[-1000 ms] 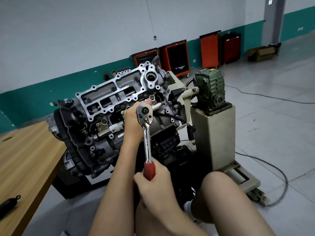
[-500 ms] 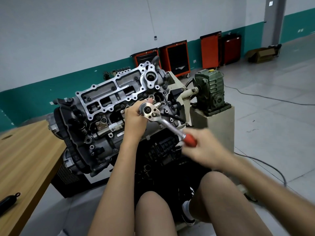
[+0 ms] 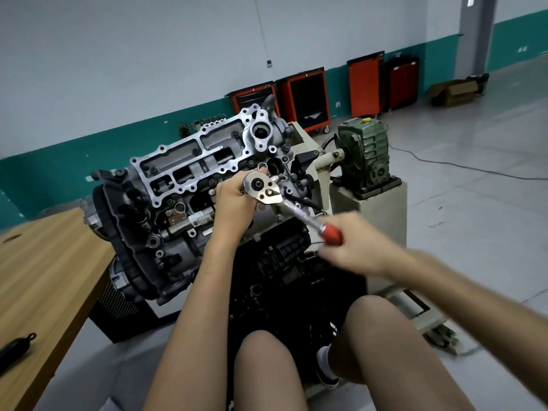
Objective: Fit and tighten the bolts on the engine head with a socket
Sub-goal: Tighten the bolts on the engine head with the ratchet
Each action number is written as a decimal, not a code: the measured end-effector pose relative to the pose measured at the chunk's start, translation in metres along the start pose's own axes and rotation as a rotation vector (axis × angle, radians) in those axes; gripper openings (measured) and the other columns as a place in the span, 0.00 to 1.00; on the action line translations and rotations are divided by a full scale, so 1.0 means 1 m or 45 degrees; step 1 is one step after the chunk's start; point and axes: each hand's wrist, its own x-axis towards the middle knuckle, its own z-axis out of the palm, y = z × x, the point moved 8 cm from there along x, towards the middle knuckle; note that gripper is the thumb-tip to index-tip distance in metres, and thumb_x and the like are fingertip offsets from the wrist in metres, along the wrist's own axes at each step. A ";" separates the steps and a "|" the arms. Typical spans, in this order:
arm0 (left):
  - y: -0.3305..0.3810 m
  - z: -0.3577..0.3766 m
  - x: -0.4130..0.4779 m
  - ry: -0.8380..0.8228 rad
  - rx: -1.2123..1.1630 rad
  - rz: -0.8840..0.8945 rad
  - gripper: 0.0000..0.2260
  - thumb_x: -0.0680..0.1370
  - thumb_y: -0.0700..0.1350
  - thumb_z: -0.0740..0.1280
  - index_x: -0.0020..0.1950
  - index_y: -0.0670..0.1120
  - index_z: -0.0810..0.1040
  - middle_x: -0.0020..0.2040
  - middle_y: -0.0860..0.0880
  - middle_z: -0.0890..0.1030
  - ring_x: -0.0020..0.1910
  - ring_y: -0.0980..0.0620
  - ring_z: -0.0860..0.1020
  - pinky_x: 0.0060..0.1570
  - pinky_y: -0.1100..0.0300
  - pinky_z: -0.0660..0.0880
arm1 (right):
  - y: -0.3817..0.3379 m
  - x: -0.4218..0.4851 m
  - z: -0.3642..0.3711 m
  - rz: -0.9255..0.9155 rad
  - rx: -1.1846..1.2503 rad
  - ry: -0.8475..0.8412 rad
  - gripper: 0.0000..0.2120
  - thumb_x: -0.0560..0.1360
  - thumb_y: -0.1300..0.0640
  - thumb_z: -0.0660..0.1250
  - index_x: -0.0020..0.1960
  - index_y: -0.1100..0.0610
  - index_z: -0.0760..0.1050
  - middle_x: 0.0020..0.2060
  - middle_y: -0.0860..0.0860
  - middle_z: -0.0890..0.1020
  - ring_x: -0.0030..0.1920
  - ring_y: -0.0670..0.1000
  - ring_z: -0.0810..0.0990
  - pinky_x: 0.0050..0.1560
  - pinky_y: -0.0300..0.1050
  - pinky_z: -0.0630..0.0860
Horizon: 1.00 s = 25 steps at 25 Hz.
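Red handle [image 3: 333, 235] clamped in R grip [image 3: 355, 247] | L grip [image 3: 234, 203] wraps ratchet head [image 3: 262, 188] | on engine head [image 3: 184, 164]

Glossy chrome ratchet [image 3: 268, 193], wood-grain table [image 3: 44, 262]

Soft, even indoor light with faint shadows; engine head [image 3: 189, 161] sharp, right hand [image 3: 353, 247] beside it motion-blurred, wall [image 3: 148, 54] behind it bowed by wide-angle distortion.

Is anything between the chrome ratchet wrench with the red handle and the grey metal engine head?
Nothing visible. The chrome ratchet wrench is at the grey metal engine head, its head held by the left hand, its red handle gripped by the right hand. What lies behind its head is hidden.
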 end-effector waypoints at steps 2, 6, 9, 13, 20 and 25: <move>0.002 0.000 0.000 0.029 -0.011 0.035 0.18 0.78 0.40 0.66 0.29 0.54 0.77 0.23 0.62 0.73 0.27 0.64 0.70 0.36 0.65 0.70 | -0.001 0.022 -0.038 -0.070 -0.291 0.007 0.14 0.69 0.63 0.68 0.31 0.51 0.66 0.24 0.46 0.71 0.25 0.46 0.70 0.29 0.41 0.68; 0.008 0.000 -0.005 0.002 -0.009 0.087 0.24 0.80 0.45 0.64 0.23 0.58 0.69 0.21 0.60 0.67 0.25 0.62 0.63 0.30 0.68 0.63 | -0.001 0.003 -0.014 -0.066 -0.134 0.157 0.14 0.67 0.63 0.69 0.32 0.51 0.66 0.25 0.47 0.71 0.27 0.50 0.71 0.31 0.45 0.69; 0.006 -0.001 -0.005 0.074 -0.007 0.015 0.25 0.79 0.46 0.65 0.22 0.58 0.66 0.21 0.59 0.65 0.28 0.57 0.64 0.35 0.60 0.66 | -0.021 -0.028 0.063 0.072 0.508 0.309 0.14 0.66 0.61 0.67 0.31 0.52 0.63 0.22 0.45 0.66 0.25 0.44 0.63 0.27 0.39 0.62; 0.006 -0.003 -0.005 0.070 0.003 0.012 0.25 0.79 0.48 0.65 0.23 0.56 0.62 0.22 0.58 0.63 0.29 0.54 0.62 0.37 0.57 0.65 | -0.047 -0.023 0.122 0.201 0.944 0.318 0.09 0.65 0.60 0.63 0.32 0.53 0.63 0.24 0.46 0.64 0.26 0.46 0.62 0.27 0.42 0.62; 0.002 -0.002 -0.001 0.033 -0.008 0.053 0.22 0.79 0.42 0.65 0.25 0.54 0.73 0.21 0.60 0.69 0.23 0.63 0.66 0.29 0.70 0.64 | -0.003 0.022 -0.029 -0.089 -0.281 -0.089 0.15 0.69 0.64 0.67 0.31 0.52 0.66 0.25 0.46 0.71 0.24 0.44 0.69 0.27 0.38 0.67; 0.002 -0.002 -0.002 0.055 -0.022 0.098 0.11 0.78 0.42 0.66 0.36 0.49 0.72 0.22 0.62 0.71 0.24 0.65 0.68 0.30 0.74 0.65 | 0.000 0.016 -0.029 -0.108 -0.234 0.103 0.14 0.68 0.63 0.68 0.32 0.51 0.67 0.25 0.47 0.71 0.26 0.49 0.71 0.31 0.43 0.68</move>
